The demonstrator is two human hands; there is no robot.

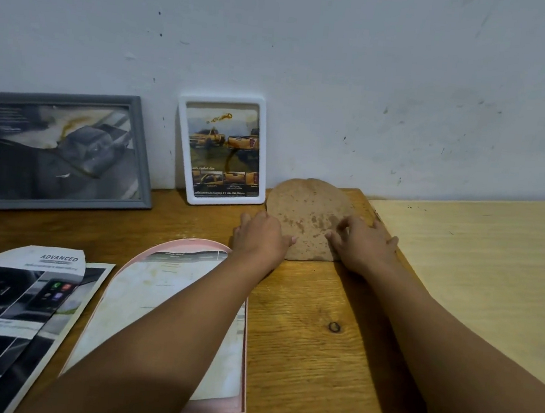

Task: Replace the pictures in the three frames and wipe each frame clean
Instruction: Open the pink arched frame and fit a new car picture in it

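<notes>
A brown arched backing board (307, 209) with pale stains lies on the wooden table (303, 324) near the wall. My left hand (262, 235) grips its left edge, thumb on top. My right hand (365, 244) holds its right side with curled fingertips pressed on the surface. A pink arched frame (245, 352) lies flat in front of me with a faded picture in it, partly under my left forearm. A grey frame (61, 151) and a white frame (223, 151) lean against the wall, each holding a stained truck picture.
Loose car brochure pictures (19, 302) lie overlapped at the table's front left. A lighter wooden surface (476, 273) adjoins the table on the right. The scuffed white wall (343, 64) stands right behind the frames.
</notes>
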